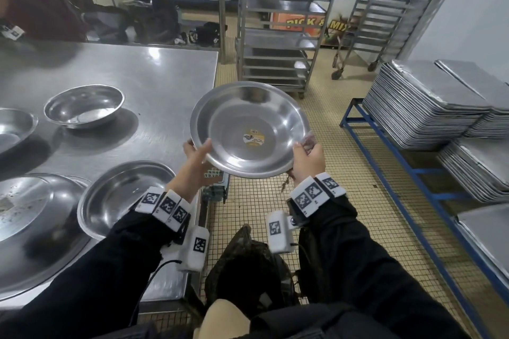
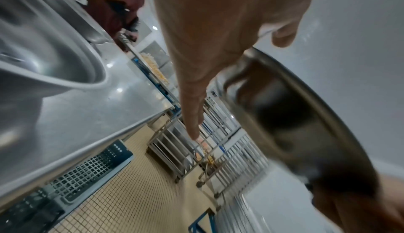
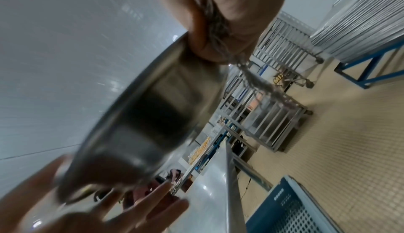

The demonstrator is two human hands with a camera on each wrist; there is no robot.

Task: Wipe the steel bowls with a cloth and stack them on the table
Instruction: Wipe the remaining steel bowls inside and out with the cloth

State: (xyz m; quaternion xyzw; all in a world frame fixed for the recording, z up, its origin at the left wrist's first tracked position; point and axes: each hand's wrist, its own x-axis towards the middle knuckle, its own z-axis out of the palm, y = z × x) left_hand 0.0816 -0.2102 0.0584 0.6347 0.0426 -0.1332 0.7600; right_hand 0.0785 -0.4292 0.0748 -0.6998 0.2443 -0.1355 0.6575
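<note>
Item held: wide, shallow round steel bowl (image 1: pixel 249 129) with a small yellow sticker (image 1: pixel 254 138) at its centre, tilted toward the wearer, raised over the tiled floor just off the corner of the stainless steel table (image 1: pixel 154 82). Left hand (image 1: pixel 197 158) gripped the near-left rim, thumb inside. Right hand (image 1: pixel 308 158) gripped the near-right rim together with a frayed greyish cloth (image 3: pixel 215 22) bunched in its fingers. On the table: a deep steel bowl (image 1: pixel 84 105), a shallow steel bowl (image 1: pixel 124 195), a large steel basin (image 1: pixel 33 226).
</note>
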